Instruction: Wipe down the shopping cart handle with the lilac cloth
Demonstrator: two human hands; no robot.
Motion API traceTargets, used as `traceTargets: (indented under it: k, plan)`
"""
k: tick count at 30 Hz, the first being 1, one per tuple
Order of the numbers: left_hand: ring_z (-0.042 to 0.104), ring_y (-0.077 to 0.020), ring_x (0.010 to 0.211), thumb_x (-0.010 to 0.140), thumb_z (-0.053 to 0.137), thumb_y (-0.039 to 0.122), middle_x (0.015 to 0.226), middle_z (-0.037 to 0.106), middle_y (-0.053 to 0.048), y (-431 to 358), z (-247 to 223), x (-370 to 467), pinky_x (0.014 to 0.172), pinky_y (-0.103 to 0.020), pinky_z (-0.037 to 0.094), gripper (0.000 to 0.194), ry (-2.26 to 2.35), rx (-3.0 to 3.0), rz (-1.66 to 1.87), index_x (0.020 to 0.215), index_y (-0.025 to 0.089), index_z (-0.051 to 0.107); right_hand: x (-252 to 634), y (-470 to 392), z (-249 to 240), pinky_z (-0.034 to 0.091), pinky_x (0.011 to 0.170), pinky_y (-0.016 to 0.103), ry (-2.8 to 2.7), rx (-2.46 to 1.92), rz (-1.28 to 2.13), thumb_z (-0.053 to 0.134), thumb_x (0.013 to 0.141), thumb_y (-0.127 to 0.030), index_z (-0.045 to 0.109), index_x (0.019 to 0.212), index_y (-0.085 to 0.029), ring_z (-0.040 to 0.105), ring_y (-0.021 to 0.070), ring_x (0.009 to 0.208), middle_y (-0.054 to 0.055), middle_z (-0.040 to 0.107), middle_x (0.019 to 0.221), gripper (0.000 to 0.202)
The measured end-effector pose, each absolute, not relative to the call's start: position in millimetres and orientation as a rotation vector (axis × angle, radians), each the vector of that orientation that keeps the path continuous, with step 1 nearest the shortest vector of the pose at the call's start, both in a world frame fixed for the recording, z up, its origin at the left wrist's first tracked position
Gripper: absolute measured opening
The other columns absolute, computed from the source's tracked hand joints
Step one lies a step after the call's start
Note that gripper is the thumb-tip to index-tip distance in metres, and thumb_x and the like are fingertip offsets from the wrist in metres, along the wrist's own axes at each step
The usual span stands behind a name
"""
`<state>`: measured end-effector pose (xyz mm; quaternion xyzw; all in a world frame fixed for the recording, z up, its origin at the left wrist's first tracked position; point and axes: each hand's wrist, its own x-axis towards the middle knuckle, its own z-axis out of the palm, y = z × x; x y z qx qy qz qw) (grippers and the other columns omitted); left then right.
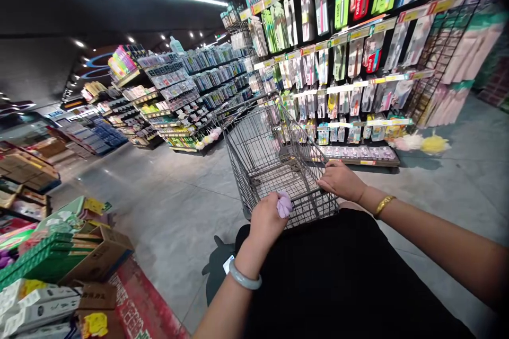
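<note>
A grey wire shopping cart (278,175) stands right in front of my body, and its basket looks bare inside. My left hand (267,220) is closed round a small lilac crumpled item (283,205) at the cart's near left side; its kind is unclear. Whether those fingers also touch the cart, I cannot tell. On the near right side, my right hand (341,180) is wrapped over the cart's top edge. A pale bangle (244,277) circles my left wrist, and a gold bracelet (384,206) my right.
Beyond the cart, at the right, rises a rack of packaged toothbrushes (330,63). Further shelves of goods (178,90) run along the back left. Close on the left are a cardboard box (105,254) and a red printed base (139,296). Grey floor (167,212) lies between.
</note>
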<state>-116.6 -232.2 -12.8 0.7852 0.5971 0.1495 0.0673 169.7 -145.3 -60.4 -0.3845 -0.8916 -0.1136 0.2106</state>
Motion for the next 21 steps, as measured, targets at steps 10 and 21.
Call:
traceTargets:
  k: [10,21]
  plan:
    - [0.064,-0.0248,0.086,0.080,0.058,0.017,0.094,0.067,-0.009,-199,-6,-50,0.074,-0.031,0.044,0.029,1.705,2.406,0.423,0.109,0.021,0.056,139,-137,-71,0.025,0.109,0.039,-2.143,-1.353,-0.102,0.028,0.103,-0.037,0.068,0.076,-0.020,0.061,0.0185,0.088,0.005,0.070,0.080,0.051]
    - [0.064,-0.0268,0.099,0.075,0.063,0.017,0.110,0.067,-0.012,-200,-9,-45,0.084,-0.035,0.047,0.054,1.587,2.378,0.569,0.128,0.019,0.049,147,-127,-69,0.008,0.120,0.054,-1.995,-1.275,0.264,0.028,0.101,-0.044,0.074,0.099,-0.024,0.043,0.0257,0.134,0.007,0.065,0.126,0.050]
